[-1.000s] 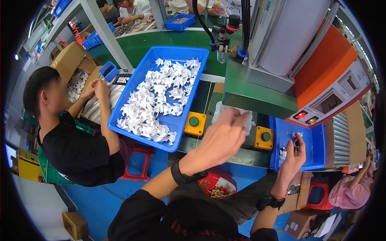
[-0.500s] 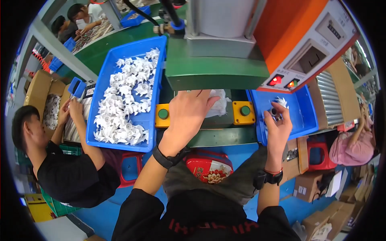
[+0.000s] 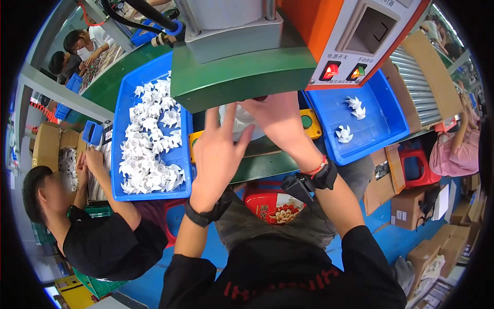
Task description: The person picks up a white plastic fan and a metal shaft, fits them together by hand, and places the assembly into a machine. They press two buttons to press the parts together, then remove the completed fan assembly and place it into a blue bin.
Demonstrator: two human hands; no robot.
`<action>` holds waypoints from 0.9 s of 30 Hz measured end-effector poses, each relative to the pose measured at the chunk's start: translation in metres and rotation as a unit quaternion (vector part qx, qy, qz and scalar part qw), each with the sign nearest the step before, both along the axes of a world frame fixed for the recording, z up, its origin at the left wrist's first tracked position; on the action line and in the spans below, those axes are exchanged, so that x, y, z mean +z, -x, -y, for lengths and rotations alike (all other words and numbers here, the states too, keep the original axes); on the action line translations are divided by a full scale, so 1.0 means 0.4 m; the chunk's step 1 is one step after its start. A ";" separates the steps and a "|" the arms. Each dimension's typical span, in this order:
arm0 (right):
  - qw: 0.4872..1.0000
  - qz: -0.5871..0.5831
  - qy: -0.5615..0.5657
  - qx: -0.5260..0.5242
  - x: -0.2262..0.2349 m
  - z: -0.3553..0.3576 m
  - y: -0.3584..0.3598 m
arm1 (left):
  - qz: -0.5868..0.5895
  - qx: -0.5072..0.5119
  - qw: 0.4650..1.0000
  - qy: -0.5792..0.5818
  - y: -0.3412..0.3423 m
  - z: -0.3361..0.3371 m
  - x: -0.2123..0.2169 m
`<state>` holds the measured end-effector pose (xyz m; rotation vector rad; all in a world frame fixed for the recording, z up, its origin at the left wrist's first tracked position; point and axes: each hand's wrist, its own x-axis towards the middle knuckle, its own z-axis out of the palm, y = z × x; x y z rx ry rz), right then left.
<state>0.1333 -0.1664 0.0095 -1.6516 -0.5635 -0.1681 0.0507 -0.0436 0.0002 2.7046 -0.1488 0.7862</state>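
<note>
My left hand (image 3: 221, 152) is in front of the press, its fingers spread and nothing visible in its grasp. Beside it, my right hand (image 3: 278, 121) reaches in under the green press head (image 3: 242, 80). The head's edge hides my right fingertips, so what they hold, if anything, does not show. Clear plastic (image 3: 241, 119) lies on the press bed between my hands. To the left, a blue tray (image 3: 154, 194) holds a heap of white finned fan wheels (image 3: 149, 149). A few white fan wheels (image 3: 343, 134) lie in the blue tray (image 3: 378, 139) on the right.
Yellow button boxes with green buttons (image 3: 307, 122) flank the press bed. An orange and white control box (image 3: 337, 56) with lit switches stands at upper right. A co-worker in black (image 3: 103, 242) sits close on the left. A red patterned container (image 3: 272, 208) is below the bench edge.
My right hand has left the right tray and gone under the press head. My left hand has drawn back slightly, fingers spreading. A fan wheel now shows where my right hand was. The view has shifted.
</note>
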 end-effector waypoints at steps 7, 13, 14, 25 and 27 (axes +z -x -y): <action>0.979 0.036 0.162 -0.119 -0.056 0.140 0.036 | -0.113 0.108 0.987 0.046 0.119 -0.099 0.023; 0.922 0.080 0.352 -0.138 -0.057 0.221 0.086 | -0.163 0.138 0.977 -0.005 0.134 -0.109 0.013; 0.907 0.103 0.388 -0.129 -0.053 0.216 0.082 | -0.168 0.145 0.975 -0.008 0.133 -0.113 0.016; 0.971 0.013 0.197 -0.135 -0.073 0.299 0.110 | -0.022 0.068 0.983 0.166 0.038 -0.041 0.045; 0.980 0.000 0.142 -0.137 -0.086 0.310 0.106 | 0.021 0.047 0.978 0.204 0.000 -0.030 0.050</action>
